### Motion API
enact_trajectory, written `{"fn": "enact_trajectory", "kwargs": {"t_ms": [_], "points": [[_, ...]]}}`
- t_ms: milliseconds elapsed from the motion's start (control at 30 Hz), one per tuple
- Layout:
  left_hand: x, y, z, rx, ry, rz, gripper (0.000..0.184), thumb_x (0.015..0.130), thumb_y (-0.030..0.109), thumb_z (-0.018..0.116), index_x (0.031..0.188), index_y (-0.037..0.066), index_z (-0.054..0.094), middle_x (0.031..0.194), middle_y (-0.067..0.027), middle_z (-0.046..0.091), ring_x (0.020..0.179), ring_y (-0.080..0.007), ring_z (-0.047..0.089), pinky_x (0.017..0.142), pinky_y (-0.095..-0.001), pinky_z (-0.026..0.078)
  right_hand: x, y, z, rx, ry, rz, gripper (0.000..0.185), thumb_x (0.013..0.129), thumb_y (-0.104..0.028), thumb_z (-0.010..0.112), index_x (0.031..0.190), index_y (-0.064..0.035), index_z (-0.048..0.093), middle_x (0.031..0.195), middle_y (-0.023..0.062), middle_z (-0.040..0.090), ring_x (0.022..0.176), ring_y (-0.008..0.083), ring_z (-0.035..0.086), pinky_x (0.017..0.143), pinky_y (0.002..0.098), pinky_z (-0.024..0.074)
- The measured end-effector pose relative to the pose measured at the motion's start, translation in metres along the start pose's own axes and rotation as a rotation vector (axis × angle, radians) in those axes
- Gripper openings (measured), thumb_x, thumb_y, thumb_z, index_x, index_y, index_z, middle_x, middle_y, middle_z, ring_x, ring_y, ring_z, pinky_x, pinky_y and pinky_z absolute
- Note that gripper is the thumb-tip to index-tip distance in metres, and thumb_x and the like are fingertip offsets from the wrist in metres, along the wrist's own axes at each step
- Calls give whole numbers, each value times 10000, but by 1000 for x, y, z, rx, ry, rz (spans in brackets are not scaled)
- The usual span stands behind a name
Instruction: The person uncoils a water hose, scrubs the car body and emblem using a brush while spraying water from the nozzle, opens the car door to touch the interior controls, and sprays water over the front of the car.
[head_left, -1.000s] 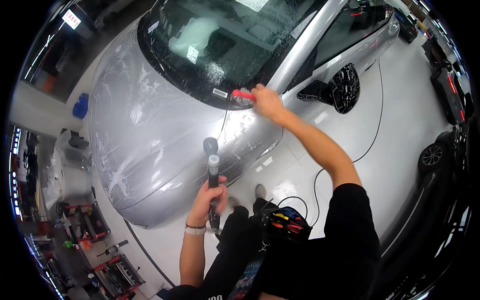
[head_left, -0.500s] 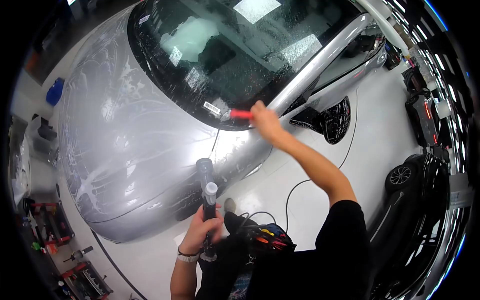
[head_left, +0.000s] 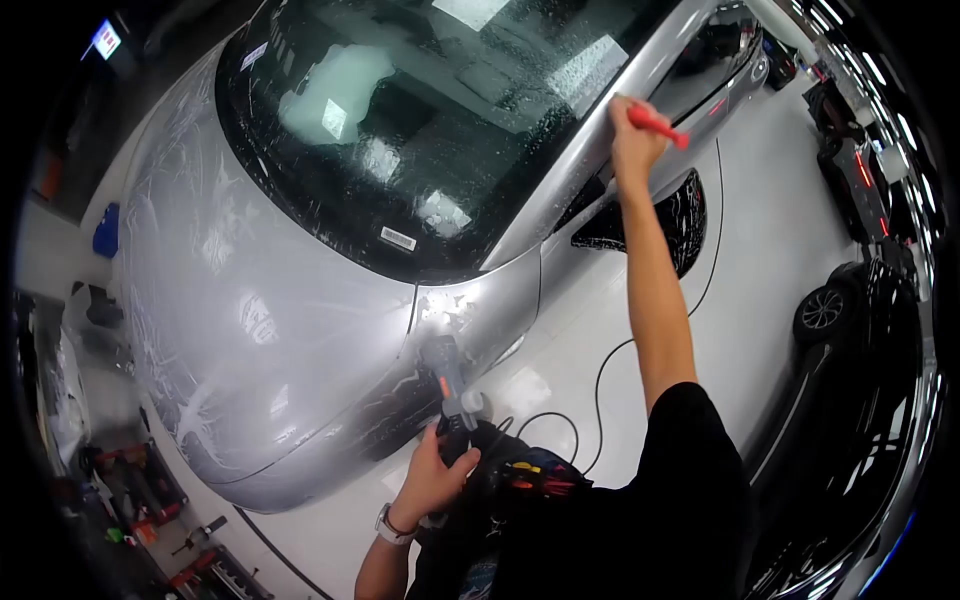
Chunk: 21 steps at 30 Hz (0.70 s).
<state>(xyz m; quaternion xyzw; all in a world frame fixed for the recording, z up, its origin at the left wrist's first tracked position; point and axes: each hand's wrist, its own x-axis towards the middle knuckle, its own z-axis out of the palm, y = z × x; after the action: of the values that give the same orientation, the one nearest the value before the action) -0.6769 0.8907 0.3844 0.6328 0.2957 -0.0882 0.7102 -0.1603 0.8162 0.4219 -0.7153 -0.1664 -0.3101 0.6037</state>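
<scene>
My right hand [head_left: 637, 155] is closed around a red hand tool [head_left: 657, 127], perhaps a squeegee, above the pillar between the windshield [head_left: 420, 190] and the side window. Its working edge cannot be made out. My left hand [head_left: 435, 482] is wrapped around the black grip of a gun-shaped tool [head_left: 445, 365] with a grey barrel. The barrel points at the fender of the silver car [head_left: 300, 330], where a patch of wet streaks shows. Wrinkled wet film or suds cover part of the hood. A small label [head_left: 398, 238] sits at the windshield's lower corner.
The glossy black side mirror [head_left: 690, 220] sticks out below my right arm. A black cable [head_left: 600, 375] loops over the pale floor. A pouch of colourful tools [head_left: 540, 475] hangs at my waist. A dark car [head_left: 840, 400] stands at right, with tool racks [head_left: 140, 480] at lower left.
My right hand with the red tool has moved from the windshield's lower corner up and right to the pillar. The gun-shaped tool has tilted towards the fender. The view has shifted.
</scene>
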Motion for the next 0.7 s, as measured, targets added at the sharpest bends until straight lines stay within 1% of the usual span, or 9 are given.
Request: {"fn": "enact_trajectory", "kwargs": {"t_ms": [67, 133, 233, 300, 367, 433, 500, 567, 700], "points": [[7, 16, 11, 210, 25, 87, 477, 892, 107, 666, 1284, 9, 413, 800, -50, 586, 499, -103, 528, 454, -272, 424, -86, 18, -19, -107, -5, 28, 267, 826, -217, 787, 988, -22, 703, 1043, 124, 564, 1010, 248, 548, 910, 357, 440], [13, 47, 17, 90, -133, -139, 354, 908, 139, 661, 1197, 9, 505, 795, -34, 597, 534, -79, 534, 513, -260, 446, -178, 8, -33, 13, -140, 264, 293, 846, -226, 770, 1054, -38, 683, 1017, 116, 548, 950, 231, 554, 876, 350, 451], [34, 63, 24, 123, -272, -163, 262, 919, 152, 655, 1118, 6, 567, 796, -15, 596, 538, -71, 531, 534, -252, 448, -258, -17, -51, 59, -338, 323, 172, 857, -150, 739, 994, -53, 702, 1024, 108, 565, 932, 212, 572, 827, 319, 470], [41, 75, 33, 166, -266, -110, 205, 927, 148, 639, 1065, 1, 602, 727, -5, 573, 507, -81, 521, 500, -255, 427, -249, -9, -46, 86, -275, 373, 145, 863, -137, 728, 977, -51, 703, 1025, 105, 574, 923, 209, 582, 815, 314, 476], [48, 100, 42, 28, -456, -201, 222, 939, 153, 613, 1095, -4, 593, 654, -5, 542, 487, -91, 515, 481, -260, 411, -209, 16, -35, 63, -154, 310, 121, 882, -116, 701, 979, -44, 698, 1019, 82, 597, 918, 193, 607, 800, 310, 494], [54, 111, 51, 62, -499, -208, 237, 948, 158, 587, 1109, -16, 582, 619, -4, 529, 484, -96, 514, 473, -259, 397, -142, 29, -23, 295, 31, 459, 145, 900, -119, 688, 1013, -29, 682, 1036, 79, 590, 900, 180, 621, 778, 309, 510], [59, 114, 59, -22, -576, -169, 256, 949, 155, 572, 1124, -32, 564, 635, -7, 527, 471, -102, 501, 463, -258, 386, -92, 27, -27, -23, 194, 90, 152, 903, -117, 688, 1005, -4, 679, 985, 101, 584, 712, 188, 610, 673, 329, 509], [62, 110, 62, -15, -604, -171, 276, 951, 154, 565, 1144, -41, 544, 668, -11, 520, 461, -105, 489, 454, -256, 379, -98, 52, -15, 197, 199, 391, 150, 852, -177, 718, 935, -54, 697, 969, 124, 587, 906, 266, 581, 819, 376, 468], [65, 101, 62, -33, -554, -184, 305, 960, 167, 556, 1175, -46, 517, 710, -16, 507, 457, -115, 488, 438, -259, 380, -212, 44, -22, 74, 94, 389, 109, 803, -148, 713, 831, -59, 659, 922, 126, 580, 860, 284, 581, 735, 402, 478]]}}
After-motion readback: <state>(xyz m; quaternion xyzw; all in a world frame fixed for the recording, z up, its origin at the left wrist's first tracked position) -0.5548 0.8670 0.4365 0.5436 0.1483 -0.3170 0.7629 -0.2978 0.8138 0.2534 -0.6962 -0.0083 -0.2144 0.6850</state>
